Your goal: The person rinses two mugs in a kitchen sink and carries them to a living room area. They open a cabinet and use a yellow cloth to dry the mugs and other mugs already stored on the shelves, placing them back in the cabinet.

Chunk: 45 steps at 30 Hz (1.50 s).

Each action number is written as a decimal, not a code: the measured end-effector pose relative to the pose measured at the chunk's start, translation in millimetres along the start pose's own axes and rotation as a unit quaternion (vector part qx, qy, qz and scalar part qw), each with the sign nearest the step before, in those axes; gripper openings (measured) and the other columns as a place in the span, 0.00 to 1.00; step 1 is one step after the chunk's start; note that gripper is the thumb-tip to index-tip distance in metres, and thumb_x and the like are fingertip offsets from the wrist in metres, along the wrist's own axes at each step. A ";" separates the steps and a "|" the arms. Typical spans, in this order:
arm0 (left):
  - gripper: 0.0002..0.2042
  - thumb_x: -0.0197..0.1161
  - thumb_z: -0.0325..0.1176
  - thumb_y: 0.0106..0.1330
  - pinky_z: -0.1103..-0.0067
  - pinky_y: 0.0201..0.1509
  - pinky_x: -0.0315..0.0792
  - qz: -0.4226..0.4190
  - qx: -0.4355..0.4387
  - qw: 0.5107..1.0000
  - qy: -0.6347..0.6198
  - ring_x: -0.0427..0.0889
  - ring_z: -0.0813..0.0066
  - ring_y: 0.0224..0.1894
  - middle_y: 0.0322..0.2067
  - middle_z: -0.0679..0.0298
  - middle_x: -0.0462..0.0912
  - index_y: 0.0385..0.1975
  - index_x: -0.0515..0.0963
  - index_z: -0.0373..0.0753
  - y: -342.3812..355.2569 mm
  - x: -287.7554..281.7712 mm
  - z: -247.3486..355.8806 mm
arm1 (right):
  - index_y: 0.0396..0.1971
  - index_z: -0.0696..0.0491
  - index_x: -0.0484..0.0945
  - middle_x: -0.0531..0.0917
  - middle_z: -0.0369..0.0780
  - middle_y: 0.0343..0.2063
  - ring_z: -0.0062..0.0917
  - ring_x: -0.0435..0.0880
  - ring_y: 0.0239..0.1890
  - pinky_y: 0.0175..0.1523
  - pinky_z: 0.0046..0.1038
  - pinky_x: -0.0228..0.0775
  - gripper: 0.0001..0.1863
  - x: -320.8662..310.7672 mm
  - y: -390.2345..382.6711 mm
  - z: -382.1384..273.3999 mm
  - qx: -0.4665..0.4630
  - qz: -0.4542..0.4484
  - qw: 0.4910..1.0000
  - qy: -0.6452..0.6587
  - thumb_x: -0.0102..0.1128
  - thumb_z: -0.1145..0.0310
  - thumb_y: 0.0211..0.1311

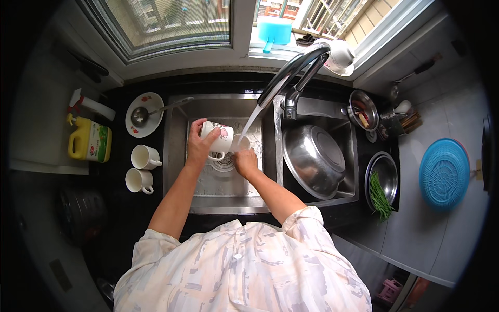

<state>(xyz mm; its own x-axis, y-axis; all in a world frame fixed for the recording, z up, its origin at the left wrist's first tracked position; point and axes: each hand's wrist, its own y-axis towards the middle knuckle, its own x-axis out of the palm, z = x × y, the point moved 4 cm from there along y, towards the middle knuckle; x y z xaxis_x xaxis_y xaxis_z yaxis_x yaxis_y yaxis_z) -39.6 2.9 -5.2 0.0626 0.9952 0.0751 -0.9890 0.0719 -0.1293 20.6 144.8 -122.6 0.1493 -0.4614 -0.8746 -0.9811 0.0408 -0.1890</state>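
Observation:
Over the left basin of the steel sink, my left hand grips a white mug with a pink printed pattern. The mug is tilted, its handle pointing toward me. Just to its right, my right hand is closed on a pale, round-rimmed cup, which my fingers partly hide. Water runs from the chrome faucet down to this cup.
On the left counter stand two white mugs, a plate with a ladle, and a yellow jug. An upturned steel basin fills the right sink. Farther right are a bowl with green vegetables and a blue basket.

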 end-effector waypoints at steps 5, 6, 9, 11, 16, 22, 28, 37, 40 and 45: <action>0.23 0.66 0.34 0.48 0.79 0.41 0.70 0.045 0.093 0.992 0.074 0.74 0.75 0.37 0.36 0.62 0.74 0.45 0.67 0.37 -17.7 -0.6 33.4 | 0.27 0.55 0.79 0.79 0.44 0.31 0.42 0.74 0.37 0.39 0.37 0.70 0.10 -2.5 2.2 -0.5 0.014 0.050 0.998 -0.033 0.51 0.67 0.50; 0.23 0.66 0.34 0.48 0.79 0.41 0.70 0.050 0.094 0.992 0.069 0.74 0.75 0.37 0.36 0.62 0.74 0.45 0.67 0.37 -19.2 0.0 35.1 | 0.26 0.54 0.79 0.79 0.44 0.30 0.43 0.74 0.36 0.39 0.37 0.70 0.09 -9.0 3.6 1.5 0.023 0.067 0.997 -0.035 0.52 0.67 0.49; 0.23 0.66 0.33 0.48 0.79 0.41 0.70 0.062 0.097 0.991 0.070 0.74 0.75 0.37 0.36 0.61 0.75 0.45 0.67 0.37 -20.2 0.2 37.5 | 0.23 0.53 0.79 0.79 0.43 0.27 0.43 0.75 0.34 0.38 0.37 0.70 0.08 -22.4 6.9 2.4 0.011 0.094 0.994 -0.049 0.53 0.67 0.47; 0.24 0.66 0.34 0.48 0.79 0.41 0.70 0.073 0.097 0.989 0.090 0.74 0.75 0.37 0.37 0.61 0.75 0.45 0.67 0.37 -19.4 -3.8 38.7 | 0.22 0.54 0.78 0.79 0.44 0.26 0.44 0.75 0.35 0.36 0.37 0.71 0.08 -24.2 8.7 -3.5 -0.050 0.079 0.993 -0.072 0.52 0.69 0.47; 0.24 0.67 0.34 0.48 0.79 0.42 0.70 0.071 0.098 0.989 0.089 0.74 0.75 0.38 0.37 0.61 0.74 0.45 0.67 0.37 -19.3 -8.7 26.3 | 0.22 0.54 0.79 0.80 0.44 0.25 0.38 0.79 0.28 0.36 0.35 0.71 0.09 -28.0 11.6 -4.6 -0.040 0.082 0.995 -0.050 0.53 0.65 0.47; 0.24 0.67 0.31 0.48 0.79 0.44 0.69 0.073 0.064 0.994 0.055 0.73 0.75 0.39 0.38 0.60 0.74 0.45 0.67 0.35 -22.0 -19.4 21.9 | 0.20 0.57 0.78 0.79 0.48 0.23 0.39 0.79 0.27 0.36 0.36 0.70 0.21 -34.0 18.5 -1.0 0.046 0.041 0.998 0.008 0.54 0.50 0.48; 0.24 0.67 0.31 0.48 0.81 0.43 0.69 0.078 0.015 0.997 0.000 0.73 0.77 0.38 0.38 0.62 0.73 0.46 0.66 0.35 -23.0 -30.8 5.9 | 0.29 0.52 0.79 0.78 0.38 0.22 0.30 0.77 0.22 0.30 0.31 0.71 0.26 -3.0 -1.8 47.8 0.291 -0.068 0.821 0.487 0.57 0.41 0.45; 0.23 0.65 0.31 0.51 0.81 0.41 0.69 0.093 -0.036 0.995 -0.022 0.73 0.78 0.37 0.37 0.62 0.72 0.46 0.65 0.36 -30.9 -36.2 1.7 | 0.49 0.41 0.67 0.72 0.40 0.46 0.40 0.71 0.45 0.43 0.49 0.66 0.27 4.3 2.4 24.4 0.311 -0.105 0.518 0.790 0.48 0.41 0.54; 0.23 0.64 0.32 0.51 0.81 0.40 0.70 0.106 -0.050 0.992 -0.038 0.73 0.77 0.37 0.37 0.62 0.71 0.45 0.64 0.36 -29.9 -39.7 1.3 | 0.44 0.39 0.70 0.75 0.36 0.40 0.33 0.74 0.40 0.37 0.41 0.69 0.22 -6.9 29.9 15.3 0.309 -0.072 0.472 0.822 0.46 0.42 0.56; 0.23 0.64 0.33 0.51 0.80 0.40 0.70 0.131 -0.073 0.985 -0.080 0.73 0.76 0.37 0.38 0.61 0.71 0.46 0.64 0.36 -31.1 -53.9 -9.7 | 0.41 0.41 0.72 0.77 0.32 0.34 0.27 0.77 0.32 0.25 0.27 0.71 0.21 -8.2 41.8 13.3 0.334 -0.004 0.366 0.868 0.45 0.42 0.57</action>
<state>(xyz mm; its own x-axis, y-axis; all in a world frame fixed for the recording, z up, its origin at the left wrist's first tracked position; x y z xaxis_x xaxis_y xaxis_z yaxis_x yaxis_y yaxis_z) -10.9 -52.3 -14.8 -0.2261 0.9587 0.1727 -0.9376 -0.1661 -0.3053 -20.0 162.1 -129.3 -0.7214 -0.3075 0.6205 -0.6454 -0.0263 -0.7634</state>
